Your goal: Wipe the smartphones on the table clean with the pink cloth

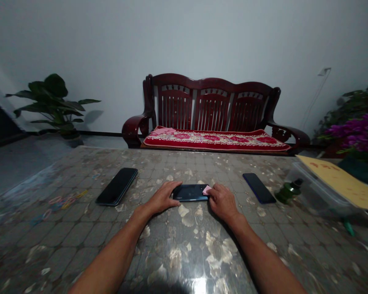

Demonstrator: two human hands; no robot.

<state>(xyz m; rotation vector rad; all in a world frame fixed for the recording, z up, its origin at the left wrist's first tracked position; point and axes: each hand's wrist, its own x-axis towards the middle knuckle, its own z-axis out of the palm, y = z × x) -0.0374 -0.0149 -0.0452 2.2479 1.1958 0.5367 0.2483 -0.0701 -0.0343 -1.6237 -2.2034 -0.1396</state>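
Note:
A dark phone lies back side up and crosswise on the patterned tabletop. My left hand grips its left end between thumb and fingers. At the right end, the closed fingers of my right hand pinch a small pink cloth against the phone's back. Another black phone rests to the left, and a dark blue one to the right, both apart from my hands.
Colourful bands lie at the left. On the right are a green bottle, a clear plastic box with a yellow sheet on top, and purple flowers. A wooden bench stands beyond the table.

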